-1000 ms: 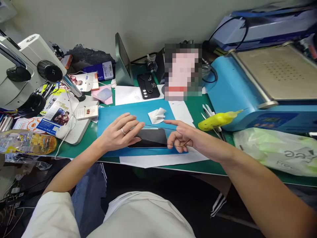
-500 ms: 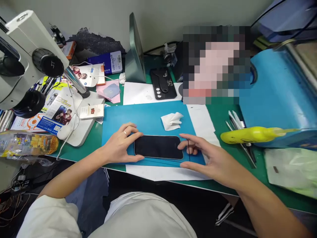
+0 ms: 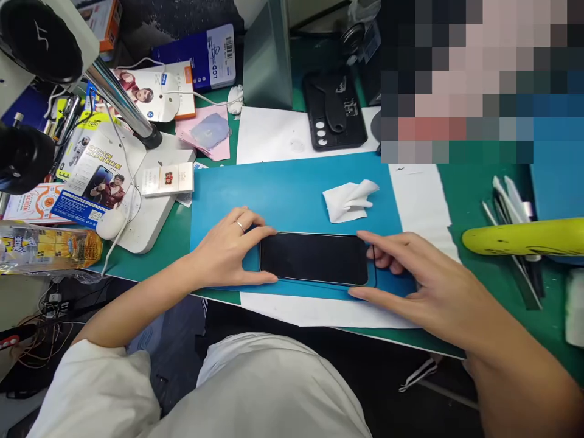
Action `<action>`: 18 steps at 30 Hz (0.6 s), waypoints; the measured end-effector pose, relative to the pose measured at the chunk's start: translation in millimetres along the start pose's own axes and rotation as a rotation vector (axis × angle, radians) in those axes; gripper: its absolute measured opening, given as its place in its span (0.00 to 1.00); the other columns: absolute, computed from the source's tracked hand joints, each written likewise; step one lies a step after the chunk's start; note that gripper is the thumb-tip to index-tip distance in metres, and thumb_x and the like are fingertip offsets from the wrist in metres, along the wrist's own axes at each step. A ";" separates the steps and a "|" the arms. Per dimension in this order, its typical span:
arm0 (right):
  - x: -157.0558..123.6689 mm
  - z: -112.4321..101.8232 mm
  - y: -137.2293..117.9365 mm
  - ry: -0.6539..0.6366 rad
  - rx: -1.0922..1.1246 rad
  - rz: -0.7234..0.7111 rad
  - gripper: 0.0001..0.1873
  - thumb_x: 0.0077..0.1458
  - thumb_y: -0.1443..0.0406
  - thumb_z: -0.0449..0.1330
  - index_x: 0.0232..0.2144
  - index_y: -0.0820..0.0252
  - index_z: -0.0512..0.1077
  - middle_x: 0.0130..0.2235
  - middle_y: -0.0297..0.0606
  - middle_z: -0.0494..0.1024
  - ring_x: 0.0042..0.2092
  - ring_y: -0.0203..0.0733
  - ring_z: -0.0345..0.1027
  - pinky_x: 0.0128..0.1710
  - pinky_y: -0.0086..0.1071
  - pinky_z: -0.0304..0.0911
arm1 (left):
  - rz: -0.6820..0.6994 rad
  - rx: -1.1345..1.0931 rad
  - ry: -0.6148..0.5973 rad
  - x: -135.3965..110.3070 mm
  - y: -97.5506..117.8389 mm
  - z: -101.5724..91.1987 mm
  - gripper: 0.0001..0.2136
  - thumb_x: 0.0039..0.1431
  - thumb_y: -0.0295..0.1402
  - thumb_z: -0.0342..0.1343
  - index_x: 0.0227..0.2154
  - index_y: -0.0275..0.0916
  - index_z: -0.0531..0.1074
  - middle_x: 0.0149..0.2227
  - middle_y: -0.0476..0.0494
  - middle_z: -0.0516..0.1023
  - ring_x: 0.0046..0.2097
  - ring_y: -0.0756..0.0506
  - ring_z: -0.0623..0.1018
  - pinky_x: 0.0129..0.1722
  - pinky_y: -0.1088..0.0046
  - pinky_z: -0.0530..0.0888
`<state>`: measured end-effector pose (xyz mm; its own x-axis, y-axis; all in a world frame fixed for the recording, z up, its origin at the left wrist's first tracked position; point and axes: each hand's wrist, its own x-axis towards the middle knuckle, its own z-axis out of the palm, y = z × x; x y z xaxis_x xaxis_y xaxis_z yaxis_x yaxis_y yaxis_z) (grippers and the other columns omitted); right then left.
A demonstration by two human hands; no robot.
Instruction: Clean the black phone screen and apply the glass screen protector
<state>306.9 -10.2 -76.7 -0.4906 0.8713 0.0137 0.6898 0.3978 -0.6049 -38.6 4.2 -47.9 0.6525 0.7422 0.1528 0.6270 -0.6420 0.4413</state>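
head view: the left hand (image 3: 230,250) and right hand (image 3: 424,277) each curve a part-open grip round one end of the flat, glossy phone (image 3: 314,258); whether they clasp it or the thin dark-rimmed sheet (image 3: 375,269) at its right, i cannot tell. crumpled tissue (image 3: 349,202) lies just behind the phone, a black case (image 3: 335,112) farther back, a yellow bottle (image 3: 524,237) well right.

A green counter (image 3: 463,182) with a thin pale front edge stands near a grey wall (image 3: 252,8), which bears a rough dark patch (image 3: 201,17) (perhaps peeled paint). Light lies soft on the counter; beneath it is dimmer, with cables (image 3: 48,337) tangled at lower left.
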 end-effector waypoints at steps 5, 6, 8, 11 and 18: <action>2.4 0.8 -1.4 0.028 -0.026 -0.050 0.39 0.60 0.43 0.61 0.68 0.46 0.62 0.42 0.36 0.72 0.35 0.39 0.70 0.33 0.29 0.73 | 0.023 -0.034 -0.028 1.4 -3.8 -2.6 0.33 0.59 0.58 0.62 0.56 0.35 0.71 0.48 0.34 0.74 0.50 0.36 0.73 0.51 0.53 0.75; 3.0 1.5 -2.9 0.038 -0.025 -0.053 0.38 0.60 0.42 0.61 0.68 0.45 0.62 0.41 0.36 0.72 0.35 0.39 0.69 0.32 0.29 0.73 | 0.027 -0.035 -0.029 1.5 -4.1 -2.9 0.33 0.59 0.58 0.62 0.56 0.35 0.71 0.48 0.34 0.74 0.49 0.36 0.73 0.51 0.53 0.75; 3.8 2.8 -5.6 0.062 -0.019 -0.054 0.38 0.60 0.42 0.60 0.68 0.44 0.62 0.41 0.36 0.72 0.35 0.39 0.69 0.32 0.30 0.73 | 0.037 -0.032 -0.023 1.7 -4.1 -3.3 0.33 0.59 0.58 0.62 0.56 0.34 0.71 0.48 0.33 0.75 0.48 0.36 0.74 0.50 0.53 0.75; 3.2 3.3 -7.3 0.077 -0.003 -0.040 0.38 0.60 0.41 0.59 0.67 0.44 0.63 0.41 0.37 0.73 0.35 0.40 0.69 0.32 0.32 0.73 | 0.046 -0.016 -0.009 1.6 -3.5 -3.0 0.33 0.60 0.57 0.62 0.56 0.34 0.71 0.48 0.33 0.75 0.48 0.37 0.74 0.48 0.54 0.75; -0.2 -1.3 -5.8 0.013 -0.013 0.039 0.38 0.59 0.43 0.62 0.67 0.48 0.65 0.42 0.39 0.73 0.36 0.41 0.70 0.35 0.32 0.73 | 0.050 -0.013 -0.001 0.3 -3.6 -1.3 0.33 0.59 0.57 0.62 0.56 0.33 0.71 0.48 0.32 0.76 0.50 0.36 0.75 0.48 0.54 0.77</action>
<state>303.7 -12.3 -72.2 -0.4564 0.8898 0.0010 0.7151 0.3674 -0.5947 -41.2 7.1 -48.3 0.6834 0.7090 0.1740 0.5879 -0.6757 0.4447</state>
